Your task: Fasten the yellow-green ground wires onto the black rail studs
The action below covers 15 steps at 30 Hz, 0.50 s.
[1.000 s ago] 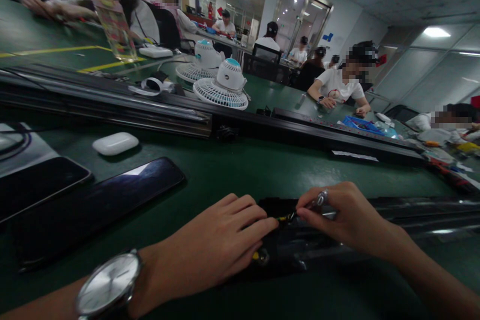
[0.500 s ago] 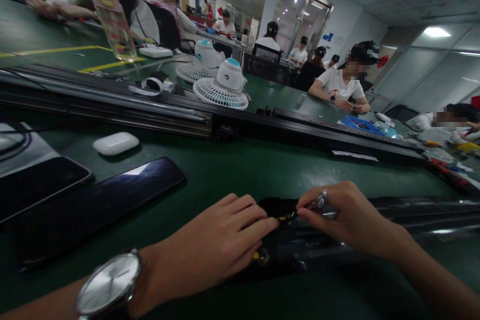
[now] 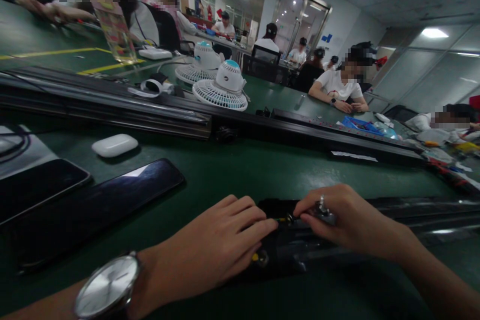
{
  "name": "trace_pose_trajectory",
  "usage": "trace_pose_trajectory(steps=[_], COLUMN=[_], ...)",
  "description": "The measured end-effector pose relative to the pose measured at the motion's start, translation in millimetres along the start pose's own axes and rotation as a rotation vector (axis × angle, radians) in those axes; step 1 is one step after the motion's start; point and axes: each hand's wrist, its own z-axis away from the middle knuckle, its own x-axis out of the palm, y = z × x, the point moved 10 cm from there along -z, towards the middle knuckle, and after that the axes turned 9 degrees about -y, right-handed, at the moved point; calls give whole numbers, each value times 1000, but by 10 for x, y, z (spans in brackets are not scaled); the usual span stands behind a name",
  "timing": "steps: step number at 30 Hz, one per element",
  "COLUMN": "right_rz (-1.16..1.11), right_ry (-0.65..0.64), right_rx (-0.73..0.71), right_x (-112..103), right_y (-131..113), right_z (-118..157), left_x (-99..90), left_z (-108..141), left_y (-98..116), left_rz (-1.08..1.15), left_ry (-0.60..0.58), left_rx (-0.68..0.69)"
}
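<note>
Here on the green worktop [image 3: 232, 165], both hands are in at a long, glossy dark strip [image 3: 408, 217] lying on the near side, running from under the left fingers out toward the right. The left hand [image 3: 221, 235] is palm down over the strip's left end, fingers bent and close together; whether they clamp anything underneath, I can't tell. The right hand [image 3: 337, 210], silver ring [image 3: 321, 203] showing, has thumb and forefinger closed on a small dark piece [image 3: 291, 218] just off the left fingertips, over the strip, and a greyish bit [image 3: 327, 218] peeks out below the ring. There's a flash of yellow [image 3: 281, 220] between the hands, and another yellow spot [image 3: 255, 257] by the left hand's lower fingers. A silver-faced watch [image 3: 108, 285] sits on the left wrist. Over to the left, a long dark slab [image 3: 150, 180] lies beside a phone-like device [image 3: 41, 182], with a white rounded case [image 3: 115, 145] just beyond. Black rails [image 3: 318, 135] cross the worktop farther out, two white fans [image 3: 229, 80] behind them, and a person in a white shirt [image 3: 337, 85] sits at the far side, hands together near a blue bag [image 3: 362, 125].
</note>
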Motion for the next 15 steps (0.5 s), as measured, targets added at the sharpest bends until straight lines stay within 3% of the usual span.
trace_pose_trajectory(steps=[4, 9, 15], right_rz=[29, 0, 41], right_ry=[-43, 35, -17], right_rx=[-39, 51, 126], right_x=[-33, -151, -87], right_y=[-45, 83, 203], right_z=[54, 49, 28], left_x=[1, -14, -26], left_z=[10, 8, -8], left_y=[-2, 8, 15], left_rz=[-15, -19, -17], left_ry=[17, 25, 12], left_rx=[3, 8, 3])
